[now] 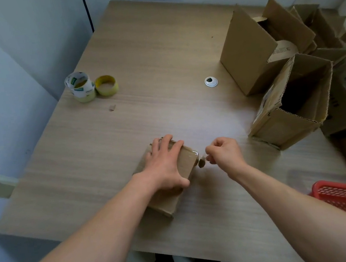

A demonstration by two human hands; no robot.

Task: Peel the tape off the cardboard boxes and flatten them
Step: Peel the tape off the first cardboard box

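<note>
A: Sitting at the near right corner of the counter (pixel 139 59), what is that?

B: A red mesh basket (pixel 345 196), only partly in view.

A: And the hands?

B: Just beyond, around the middle of the near edge, the left hand (pixel 165 165) lies flat on a small cardboard box (pixel 165 204). Its fingers are spread and straight, its thumb rests against the box's side, and it presses down. The right hand (pixel 223 152) is curled tight just off the box's right end, thumb and fingertips pinching a tape strip (pixel 202 163) there.

A: Farther back?

B: Along the right edge stands an open-topped box (pixel 285 127), with a taller open box (pixel 247 52) behind it and more cardboard piled toward the far right corner. A silver grommet (pixel 211 82) sits mid-counter. Near the left edge, two stacked tape rolls (pixel 81 87) touch a yellow roll (pixel 106 85).
</note>
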